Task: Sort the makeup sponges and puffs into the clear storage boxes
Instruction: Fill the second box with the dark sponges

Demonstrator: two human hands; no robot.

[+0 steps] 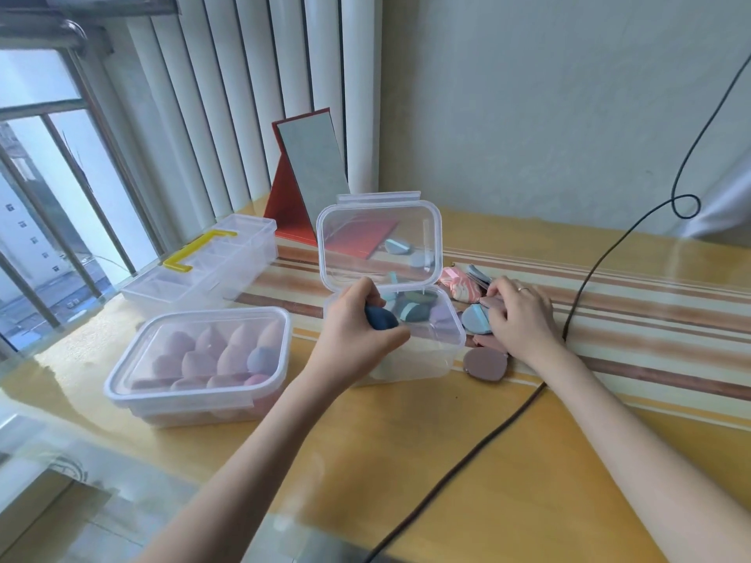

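My left hand (357,331) grips a dark blue sponge (382,317) over the near rim of an open clear box (430,359), whose lid (380,241) stands upright. Blue, teal and lilac puffs (414,308) lie inside it. My right hand (520,319) rests on a pile of flat puffs right of the box, its fingers pinching a mauve puff (491,302) beside a light blue puff (475,319). A brown puff (485,364) lies nearer me. A shut clear box (199,363) at the left holds several pink egg-shaped sponges.
A long clear organiser (203,266) with a yellow handle sits behind the shut box. A red folding mirror (309,176) stands at the back. A pink marbled pouch (461,283) lies behind the puffs. A black cable (569,319) crosses the table at right. A window is at left.
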